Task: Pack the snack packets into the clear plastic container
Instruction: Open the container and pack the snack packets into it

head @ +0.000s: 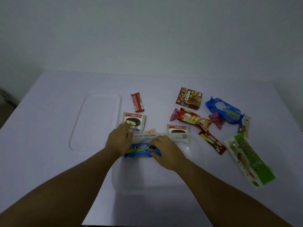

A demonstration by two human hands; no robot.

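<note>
A: Item one, the clear plastic container point(193, 154)?

B: On the table point(49, 112), near the front edge, about midway along it. Walls see-through; far wall runs between the two hands.

A: Contents?

B: One blue Cream-O packet point(141, 149), lying flat at the container's far left corner.

A: Hands?

B: Right hand point(165, 152) holds the blue packet at its right end, fingers curled over the top edge, thumb below. Left hand point(120, 139) rests at the container's far left corner, fingers fairly straight, thumb against the rim; whether it actually clasps the wall, I cannot tell.

A: Lid?

B: Clear lid point(96, 122), flat on the table to the left of the container, apart from it.

A: Loose stock?

B: Behind the container: Choco Pie packet point(135, 120) just beyond the left hand, a second Choco Pie point(178, 129) touching the far wall, a small beige packet point(150, 131) between them. Red wafer bar point(137, 102) further back. Toward the right edge: brown Collon box point(189, 98), red chip packet point(193, 119), blue wrapped pack point(225, 111), red Cream-O stick point(212, 142), green-and-white pouch point(249, 158).
</note>
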